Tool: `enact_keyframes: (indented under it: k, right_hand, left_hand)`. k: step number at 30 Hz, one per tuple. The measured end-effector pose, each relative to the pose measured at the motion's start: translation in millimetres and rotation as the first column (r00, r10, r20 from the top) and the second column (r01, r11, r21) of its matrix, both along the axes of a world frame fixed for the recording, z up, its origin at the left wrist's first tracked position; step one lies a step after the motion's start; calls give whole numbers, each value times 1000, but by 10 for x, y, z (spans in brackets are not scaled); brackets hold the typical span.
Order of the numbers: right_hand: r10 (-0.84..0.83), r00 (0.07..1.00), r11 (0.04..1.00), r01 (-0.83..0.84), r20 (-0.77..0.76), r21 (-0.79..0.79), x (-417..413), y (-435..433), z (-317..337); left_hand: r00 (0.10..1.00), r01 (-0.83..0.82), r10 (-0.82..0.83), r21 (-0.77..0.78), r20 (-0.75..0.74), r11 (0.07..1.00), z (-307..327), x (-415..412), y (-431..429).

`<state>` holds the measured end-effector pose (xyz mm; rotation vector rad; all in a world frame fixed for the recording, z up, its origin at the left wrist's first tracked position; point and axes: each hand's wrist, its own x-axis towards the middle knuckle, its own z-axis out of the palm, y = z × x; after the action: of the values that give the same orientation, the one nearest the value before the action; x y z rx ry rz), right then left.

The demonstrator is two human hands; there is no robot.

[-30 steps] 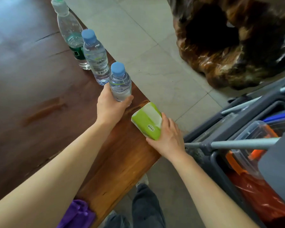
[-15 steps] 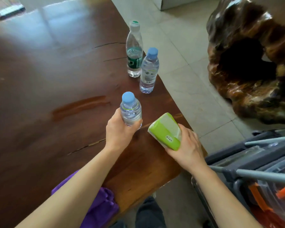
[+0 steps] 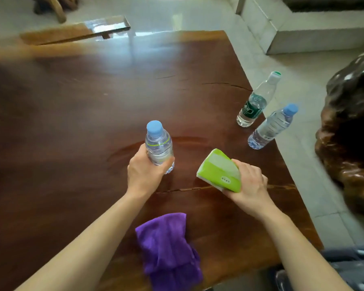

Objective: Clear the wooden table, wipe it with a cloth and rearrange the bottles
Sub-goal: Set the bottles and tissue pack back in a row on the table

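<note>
Left hand [image 3: 144, 175] grips an upright water-filled bottle [image 3: 159, 147] mid-table [image 3: 72, 122]; right hand [image 3: 249, 185] clutches a tilted green pack [image 3: 220, 171] — two bottles [image 3: 254, 103] stand near the right edge, cloth [image 3: 168, 248] by the near edge

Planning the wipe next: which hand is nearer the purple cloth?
Left, narrowly. Left hand holds a bottle directly beyond the purple cloth; right hand, gripping the green pack, sits farther right.

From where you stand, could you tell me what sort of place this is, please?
Probably a lounge or reception room: a broad polished slab wooden table, a pale tiled floor, and a carved root-wood piece beside the table.
</note>
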<state>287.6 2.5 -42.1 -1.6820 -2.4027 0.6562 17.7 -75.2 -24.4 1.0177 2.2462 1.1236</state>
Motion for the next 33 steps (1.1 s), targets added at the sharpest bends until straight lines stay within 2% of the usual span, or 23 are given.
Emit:
enact_keyframes:
  k: [5,15,25,30,33]
  right_hand:
    - [136,991,989,-136,-7,64,-422,600,-51]
    - [398,916,915,-401,53,39,-910,1572,-387]
    - [488,868,873,-485,88,-61,-1036,1904,-543]
    - [498,860,867,-494,115,-61,-985,1873,-489]
    - [457,886,888,-459,76,9,-900,1783,-377]
  left_hand:
    - [998,-64,64,5,15,998,-37,-266,277]
    - [993,-118,118,-31,11,993,-215,-413,844]
    - [995,-91,90,-42,-42,995,-362,-459,988]
    - [998,-47,48,-35,31,998,-405,-449,911]
    - [997,-28,31,-40,77,999,-402,-462,848]
